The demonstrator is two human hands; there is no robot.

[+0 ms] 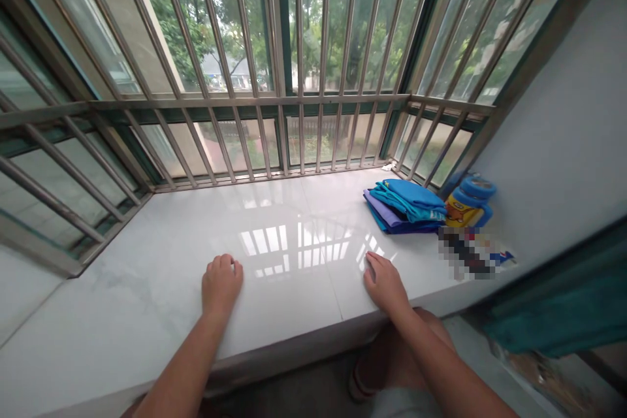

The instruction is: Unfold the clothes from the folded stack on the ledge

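My left hand [223, 284] rests on the white marble-look sill [166, 300], left of the middle. Its fingers are loosely bent, with a small gap at the thumb, and nothing shows in it. My right hand [385, 282] lies near the front edge, thumb and forefinger apart, also bare. Just beyond it sits a folded pile of blue and purple cloth [406, 206], the thing nearest to that hand. Neither hand touches the pile.
Behind the sill runs a window with metal bars [321, 78]. A blue and yellow bottle [467, 202] stands by the right wall, beside a blurred-out item [470, 251]. A teal curtain [563, 294] hangs at lower right. My legs are below the front edge.
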